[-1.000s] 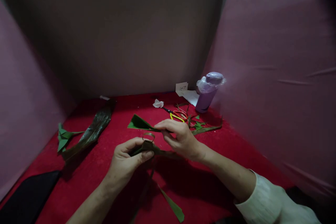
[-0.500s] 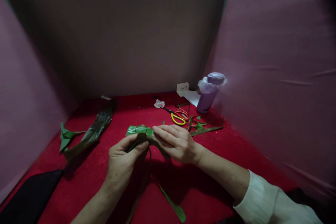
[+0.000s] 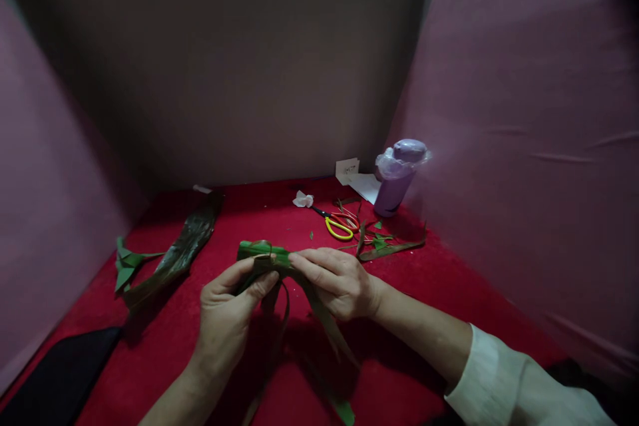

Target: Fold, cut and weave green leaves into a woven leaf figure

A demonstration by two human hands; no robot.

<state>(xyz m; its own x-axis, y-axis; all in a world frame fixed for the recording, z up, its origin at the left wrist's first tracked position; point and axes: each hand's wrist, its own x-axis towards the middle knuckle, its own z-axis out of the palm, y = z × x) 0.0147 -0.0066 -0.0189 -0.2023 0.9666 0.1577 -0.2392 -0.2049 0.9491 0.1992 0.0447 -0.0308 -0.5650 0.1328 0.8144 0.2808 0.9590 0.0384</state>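
A folded green leaf bundle with a brownish strip looped around it is held up between both hands, over the red cloth. My left hand pinches its left end between thumb and fingers. On the other side, the fingers of my right hand close on the bundle's right end. A long dark leaf strip hangs below my right hand, and a thin strip dangles under the bundle. Lower down, a loose green leaf piece lies on the cloth in shadow.
Scissors with red and yellow handles lie beyond my hands, near leaf scraps. A purple bottle stands at back right by a white card. Left are a long dark leaf, a folded green leaf and a black object.
The leaf bundle has tilted, so less of its shiny top shows. A long strip now hangs clear below my right hand. My left hand has shifted slightly left.
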